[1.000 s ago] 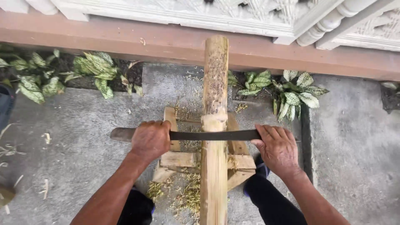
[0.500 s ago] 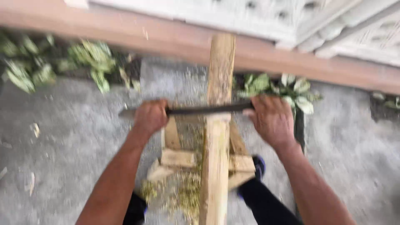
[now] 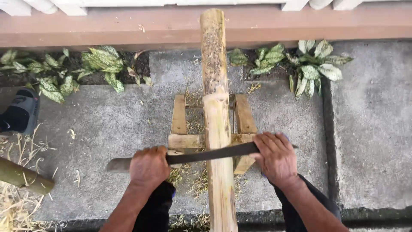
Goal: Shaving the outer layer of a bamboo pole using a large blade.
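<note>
A long bamboo pole [image 3: 216, 99] runs away from me, resting on a small wooden stand [image 3: 180, 124]. Its near part is pale and scraped, its far part darker and speckled. A long dark blade [image 3: 206, 155] lies flat across the pole. My left hand [image 3: 148, 166] grips the blade's handle end to the left of the pole. On the right, my right hand [image 3: 276, 158] presses down on the blade's other end.
Concrete paving [image 3: 373, 129] lies below, with shavings [image 3: 193, 180] under the stand. Leafy plants [image 3: 98, 64] grow along a brown ledge [image 3: 107, 25]. A dark sandal [image 3: 20, 112] lies at the left edge and another bamboo piece [image 3: 23, 177] lower left.
The blade and both hands have come down the pole toward me, from near the joint to the scraped part. The view has steadied after a blur.
</note>
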